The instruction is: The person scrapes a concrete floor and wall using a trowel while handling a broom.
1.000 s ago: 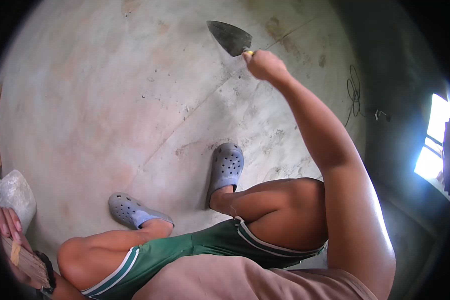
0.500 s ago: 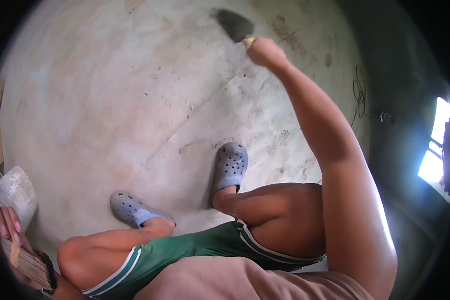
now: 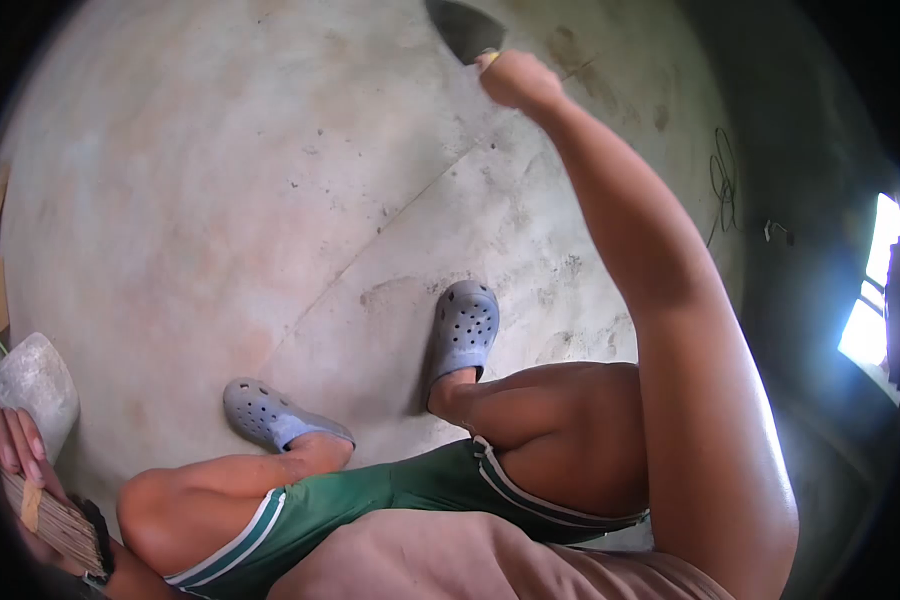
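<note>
We've got our right hand [image 3: 518, 80] wrapped round the trowel [image 3: 467, 32] handle — left hand [image 3: 17, 440]'s against banded sticks [image 3: 65, 530], can't tell if gripping.

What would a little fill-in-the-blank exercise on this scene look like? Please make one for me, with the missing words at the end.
1. The right hand grips a ____ with a dark, pointed blade.
2. With a bundle of thin strips at it, the left hand appears lower in the picture than the ____ hand.
3. The clogs have small round ____ in their tops.
4. The shorts are mainly ____ in colour.

Missing words: trowel; right; holes; green.
</note>
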Motion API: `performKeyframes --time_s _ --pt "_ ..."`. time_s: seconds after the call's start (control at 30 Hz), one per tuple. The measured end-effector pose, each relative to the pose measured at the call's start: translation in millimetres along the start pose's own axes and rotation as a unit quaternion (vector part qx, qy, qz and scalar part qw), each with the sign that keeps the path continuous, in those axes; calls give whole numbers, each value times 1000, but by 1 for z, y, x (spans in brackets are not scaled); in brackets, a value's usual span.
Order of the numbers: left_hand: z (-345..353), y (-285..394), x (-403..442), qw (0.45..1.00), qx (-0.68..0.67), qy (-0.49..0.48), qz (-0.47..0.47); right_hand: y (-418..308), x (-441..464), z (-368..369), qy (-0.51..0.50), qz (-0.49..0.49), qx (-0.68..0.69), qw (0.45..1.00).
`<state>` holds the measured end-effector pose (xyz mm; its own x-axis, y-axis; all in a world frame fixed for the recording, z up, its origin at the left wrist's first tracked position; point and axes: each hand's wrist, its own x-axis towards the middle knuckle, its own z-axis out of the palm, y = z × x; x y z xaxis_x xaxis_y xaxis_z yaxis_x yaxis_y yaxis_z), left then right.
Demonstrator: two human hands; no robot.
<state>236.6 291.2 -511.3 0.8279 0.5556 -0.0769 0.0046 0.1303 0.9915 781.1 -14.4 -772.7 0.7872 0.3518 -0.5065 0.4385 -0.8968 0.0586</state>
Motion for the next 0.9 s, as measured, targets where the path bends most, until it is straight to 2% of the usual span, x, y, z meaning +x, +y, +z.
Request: performKeyframes --time_s 0.03,0.07,0.17,0.2,0.27,0.37,0.43,0.47,0.5,0.57,0.6,0.7,0.73,0.8,0.87,0.9 --pt "-3 -1 0 1000 -3 -3 7 -8 -6 0 26 -22 -11 999" --pt "-8 -1 -5 998 66 12 -3 -15 -23 -9 12 -38 -38 998" --pt "-17 -8 -10 986 150 68 -5 0 -2 -25 29 -34 -19 999" --pt "-19 -11 -7 993 72 89 -22 0 6 -23 25 3 17 1000" --pt "-18 -12 3 994 0 100 -41 -4 1 7 5 2 31 1000" --pt "-8 -32 5 932 110 320 -128 -7 -26 -18 -16 -24 29 999" --pt "-65 -67 1 916 259 267 -149 14 -36 -39 -94 -21 59 994" --pt "-96 -94 -7 901 322 248 -154 31 -26 -33 -79 -34 86 993" --pt "-121 -122 -18 881 384 226 -159 50 -5 -18 -65 -6 127 990" --pt "-144 -175 -49 862 415 215 -194 76 -9 -5 -15 2 203 979" --pt "-141 -194 -61 838 452 215 -217 85 1 1 -7 8 209 978" --pt "-191 -280 -122 794 532 188 -228 118 8 16 47 11 183 982" --pt "-186 -279 -129 797 531 177 -227 119 -6 4 31 9 198 980" --pt "-147 -263 -131 866 326 119 -360 135 -6 5 16 10 219 976" --pt "-95 -200 -119 848 375 193 -322 151 13 16 80 -31 196 977" --pt "-82 -159 -118 865 332 254 -279 157 21 23 80 -30 199 976"
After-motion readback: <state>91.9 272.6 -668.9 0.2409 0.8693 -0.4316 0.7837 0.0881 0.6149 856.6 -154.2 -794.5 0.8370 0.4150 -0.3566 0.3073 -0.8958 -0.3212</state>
